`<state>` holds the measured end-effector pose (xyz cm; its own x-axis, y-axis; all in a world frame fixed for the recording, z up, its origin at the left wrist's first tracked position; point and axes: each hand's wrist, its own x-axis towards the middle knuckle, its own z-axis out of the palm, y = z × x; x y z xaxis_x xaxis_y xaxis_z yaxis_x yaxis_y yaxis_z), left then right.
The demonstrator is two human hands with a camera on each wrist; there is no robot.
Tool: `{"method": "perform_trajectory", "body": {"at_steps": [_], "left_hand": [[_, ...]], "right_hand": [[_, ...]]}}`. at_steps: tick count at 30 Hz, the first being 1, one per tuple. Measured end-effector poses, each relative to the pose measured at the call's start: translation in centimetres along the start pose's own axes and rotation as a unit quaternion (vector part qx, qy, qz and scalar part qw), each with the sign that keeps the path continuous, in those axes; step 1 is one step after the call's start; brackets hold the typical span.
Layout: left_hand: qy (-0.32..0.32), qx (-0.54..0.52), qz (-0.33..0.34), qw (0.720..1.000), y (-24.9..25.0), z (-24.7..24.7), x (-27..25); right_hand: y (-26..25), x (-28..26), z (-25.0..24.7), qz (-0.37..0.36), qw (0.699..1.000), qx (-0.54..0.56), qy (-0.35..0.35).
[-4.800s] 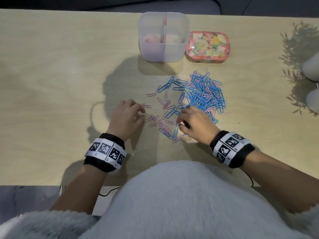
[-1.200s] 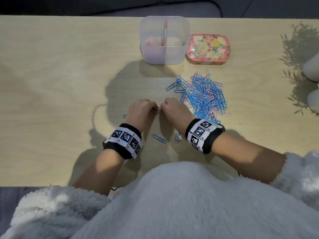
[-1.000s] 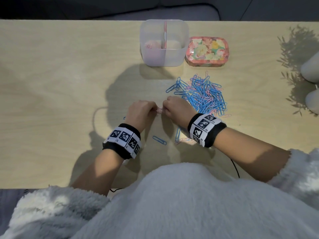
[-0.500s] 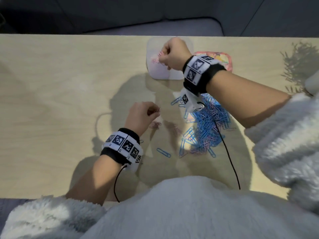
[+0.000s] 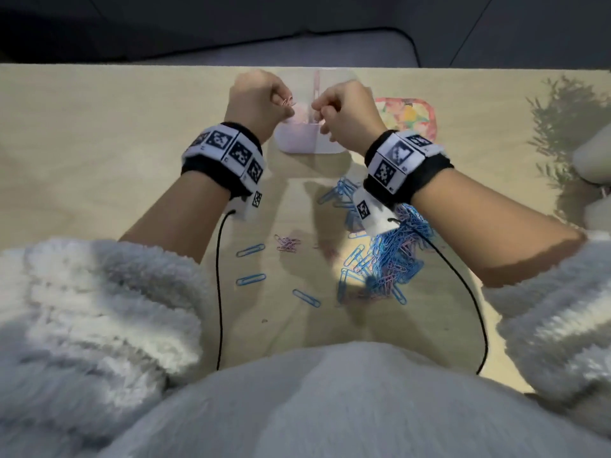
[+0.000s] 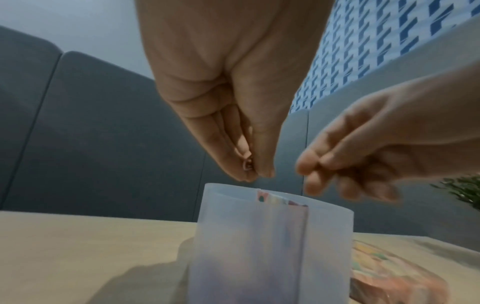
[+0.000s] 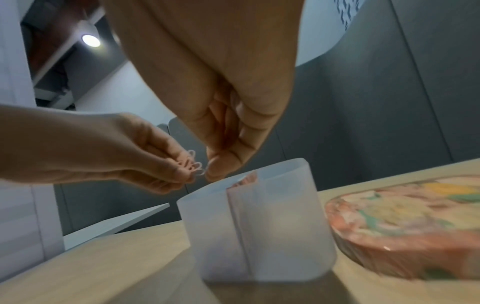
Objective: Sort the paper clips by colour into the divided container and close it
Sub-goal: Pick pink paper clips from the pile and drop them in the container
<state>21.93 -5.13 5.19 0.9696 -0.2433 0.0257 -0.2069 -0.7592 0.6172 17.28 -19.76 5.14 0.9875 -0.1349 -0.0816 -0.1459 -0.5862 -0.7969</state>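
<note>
Both hands hover over the translucent divided container (image 5: 297, 143) (image 6: 246, 246) (image 7: 272, 236) at the table's far side. My left hand (image 5: 286, 105) (image 6: 249, 172) (image 7: 187, 170) pinches a small bunch of pink paper clips (image 5: 288, 101) (image 7: 192, 163) above the left compartment. My right hand (image 5: 319, 109) (image 6: 314, 170) (image 7: 215, 170) has its fingers curled, the tips right beside that bunch; whether it holds a clip is unclear. A pile of mostly blue clips (image 5: 393, 259) lies under my right forearm. A small pink cluster (image 5: 287, 243) lies nearer the middle.
The floral lid (image 5: 410, 117) (image 7: 402, 226) lies just right of the container. Three loose blue clips (image 5: 250, 250) lie on the table near me. White objects (image 5: 591, 157) stand at the right edge. Wrist cables hang down over the near table edge.
My left hand has lifted from the table with pink clips and joined the right hand above the container. Earlier both hands were gathering pink clips on the table.
</note>
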Motion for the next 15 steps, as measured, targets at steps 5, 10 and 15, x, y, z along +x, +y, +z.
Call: {"method": "perform_trajectory", "body": {"at_steps": [5,10,15], "left_hand": [[-0.039,0.027,0.013,0.999,0.2,1.1,1.9],[-0.064,0.018,0.044,0.997,-0.4,1.2,1.0],[-0.116,0.036,0.118,0.986,-1.8,1.2,-5.9]], "right_hand": [[1.9,-5.1,-0.4,-0.005,0.998,-0.02,-0.064],[4.2,-8.7,0.4,0.021,0.981,-0.124,-0.149],[6.7,-12.4,2.2,0.031,0.966,-0.183,-0.18]]}}
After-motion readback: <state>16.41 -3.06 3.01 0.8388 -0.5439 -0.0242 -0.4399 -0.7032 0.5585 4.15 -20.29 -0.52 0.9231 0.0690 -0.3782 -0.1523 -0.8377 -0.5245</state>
